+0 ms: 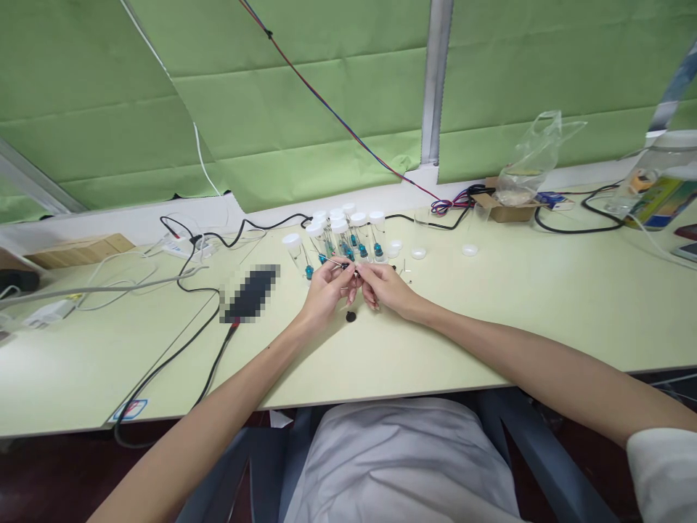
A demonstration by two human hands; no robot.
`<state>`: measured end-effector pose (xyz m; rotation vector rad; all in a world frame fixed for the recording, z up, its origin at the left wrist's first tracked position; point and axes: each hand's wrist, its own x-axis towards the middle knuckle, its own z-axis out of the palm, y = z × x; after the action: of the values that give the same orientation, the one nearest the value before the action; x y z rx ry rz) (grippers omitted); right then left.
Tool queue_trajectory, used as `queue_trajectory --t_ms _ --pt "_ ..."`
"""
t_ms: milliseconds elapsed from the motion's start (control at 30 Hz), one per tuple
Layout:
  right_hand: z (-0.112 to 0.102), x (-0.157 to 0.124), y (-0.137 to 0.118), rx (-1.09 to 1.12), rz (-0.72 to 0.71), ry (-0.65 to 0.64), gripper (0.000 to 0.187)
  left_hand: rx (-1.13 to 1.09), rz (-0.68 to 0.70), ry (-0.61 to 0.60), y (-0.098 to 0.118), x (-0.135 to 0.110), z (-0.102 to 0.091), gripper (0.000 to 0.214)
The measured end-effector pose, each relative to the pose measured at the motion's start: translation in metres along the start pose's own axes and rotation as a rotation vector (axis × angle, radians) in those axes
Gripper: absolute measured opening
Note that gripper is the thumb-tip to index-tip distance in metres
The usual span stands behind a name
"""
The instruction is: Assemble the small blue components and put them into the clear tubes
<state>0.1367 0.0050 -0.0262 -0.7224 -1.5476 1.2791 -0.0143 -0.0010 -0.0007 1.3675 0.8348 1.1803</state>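
Note:
My left hand pinches a thin metal rod that sticks out up and to the left. My right hand meets it fingertip to fingertip, closed on a small black part at the rod's near end; the fingers hide most of it. Just below the hands, a round black piece lies on the table. Behind them stand several clear vials with white caps, and teal pieces with thin rods show inside. A few small thin pieces lie right of my right hand.
Loose white caps lie right of the vials, one cap farther off. A pixelated dark device with a cable is at left. At the back are a cardboard box, a plastic bag and a large jar. Cables cross the left side.

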Motion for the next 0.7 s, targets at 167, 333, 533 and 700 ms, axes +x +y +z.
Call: queue_trajectory --t_ms 167,333,533,700 --pt "0.0003 -0.0015 -0.0025 0.0 0.015 -0.002 0.046 0.002 -0.002 0.011 0.0002 0.0003 -0.0006 0.035" --pt "-0.0002 -0.0019 -0.002 -0.002 0.014 -0.01 0.044 0.0 -0.008 0.008 0.0011 -0.0003 -0.0008 0.035" --pt "-0.0005 -0.0009 0.0027 -0.01 0.023 -0.048 0.046 0.019 -0.022 -0.008 0.0011 -0.0014 0.0001 0.033" --pt "-0.0008 -0.0008 0.0048 -0.013 0.028 -0.054 0.05 0.036 -0.017 -0.029 0.0004 -0.0011 -0.0007 0.031"
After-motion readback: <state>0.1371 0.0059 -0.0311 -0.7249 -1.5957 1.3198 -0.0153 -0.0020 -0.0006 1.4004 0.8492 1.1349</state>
